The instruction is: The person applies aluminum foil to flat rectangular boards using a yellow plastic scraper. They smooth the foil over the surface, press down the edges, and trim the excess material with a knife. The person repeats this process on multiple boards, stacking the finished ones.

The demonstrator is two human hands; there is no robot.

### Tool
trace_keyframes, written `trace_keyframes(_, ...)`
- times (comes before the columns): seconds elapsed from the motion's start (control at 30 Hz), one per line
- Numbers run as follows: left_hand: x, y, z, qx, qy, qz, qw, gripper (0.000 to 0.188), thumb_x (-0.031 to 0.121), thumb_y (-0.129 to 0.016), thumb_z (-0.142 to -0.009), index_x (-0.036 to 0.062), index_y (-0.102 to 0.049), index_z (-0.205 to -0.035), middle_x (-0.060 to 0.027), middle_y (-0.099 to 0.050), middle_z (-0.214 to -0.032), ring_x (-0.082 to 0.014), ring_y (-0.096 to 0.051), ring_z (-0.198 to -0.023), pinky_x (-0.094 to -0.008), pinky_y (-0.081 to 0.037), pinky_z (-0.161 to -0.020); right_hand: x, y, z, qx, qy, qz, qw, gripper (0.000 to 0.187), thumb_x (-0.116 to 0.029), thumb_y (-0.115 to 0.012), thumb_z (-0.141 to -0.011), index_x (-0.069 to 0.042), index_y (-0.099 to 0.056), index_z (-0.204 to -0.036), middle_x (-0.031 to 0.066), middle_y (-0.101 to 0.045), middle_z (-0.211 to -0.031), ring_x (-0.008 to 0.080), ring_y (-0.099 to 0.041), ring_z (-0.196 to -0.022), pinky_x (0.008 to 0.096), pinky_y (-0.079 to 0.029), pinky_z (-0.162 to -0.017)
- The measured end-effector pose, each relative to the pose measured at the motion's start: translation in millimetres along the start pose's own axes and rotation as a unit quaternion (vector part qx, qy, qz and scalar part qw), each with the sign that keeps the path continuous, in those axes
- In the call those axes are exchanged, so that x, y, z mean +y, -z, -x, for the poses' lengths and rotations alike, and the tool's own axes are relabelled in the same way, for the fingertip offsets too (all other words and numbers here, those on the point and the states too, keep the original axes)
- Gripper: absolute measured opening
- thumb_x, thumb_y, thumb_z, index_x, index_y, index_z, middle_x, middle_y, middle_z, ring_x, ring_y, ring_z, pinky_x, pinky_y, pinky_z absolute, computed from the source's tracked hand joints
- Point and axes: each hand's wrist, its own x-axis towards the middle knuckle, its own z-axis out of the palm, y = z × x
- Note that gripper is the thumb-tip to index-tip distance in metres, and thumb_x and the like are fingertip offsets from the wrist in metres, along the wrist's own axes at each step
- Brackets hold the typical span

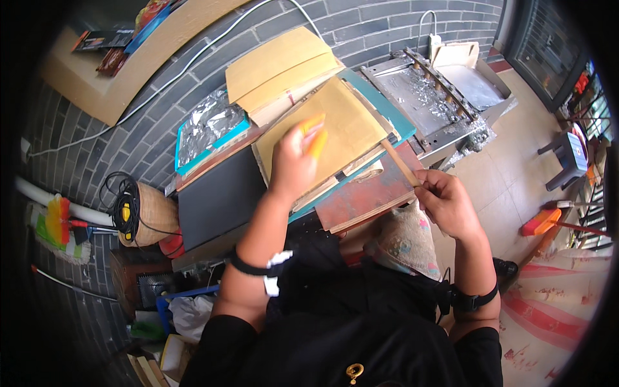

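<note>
My left hand is closed around a bright yellow-orange object, smeared by motion, so its kind does not show. It is over a stack of golden-brown paper sheets. In my right hand, pinched between thumb and fingers, is a thin, flat wooden strip. The strip's far end reaches the right corner of the stack. Beneath the stack lies a teal board, on a worn reddish board. Another pile of golden-brown paper sits behind it.
A blue-rimmed tray with crumpled silver foil stands at the back left. On the right is a metal frame strewn with foil scraps. A dark panel lies left of the stack. Further off are a wicker basket and a stool.
</note>
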Motion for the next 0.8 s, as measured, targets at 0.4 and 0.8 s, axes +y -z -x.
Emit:
trace_keyframes(0.4, -25.0, 21.3, -56.6, 0.091, 0.360, 0.204, 0.906, 0.014, 0.007, -0.062, -0.086, 0.0025, -0.062, -0.099, -0.0073, -0.065, -0.090, -0.0189, -0.064, -0.077, -0.0325, -0.054, -0.069, -17.6, 11.1, 51.7, -0.089, 0.016, 0.089, 0.992, 0.028, 0.003, -0.064, -0.082, 0.003, -0.064, -0.110, 0.0080, -0.057, -0.065, 0.0095, -0.050, -0.058, 0.0274, -0.044, -0.055)
trace_keyframes(0.8, -38.7, 64.7, -49.6, 0.057, 0.320, 0.316, 0.891, 0.011, 0.001, -0.061, -0.085, 0.0025, -0.059, -0.096, -0.0091, -0.065, -0.093, -0.0203, -0.066, -0.083, -0.0339, -0.053, -0.074, -20.3, 24.5, 35.9, -0.050, -0.041, 0.093, 0.994, 0.025, 0.003, -0.061, -0.085, 0.002, -0.064, -0.110, 0.0016, -0.055, -0.064, 0.0059, -0.045, -0.057, 0.0246, -0.040, -0.052)
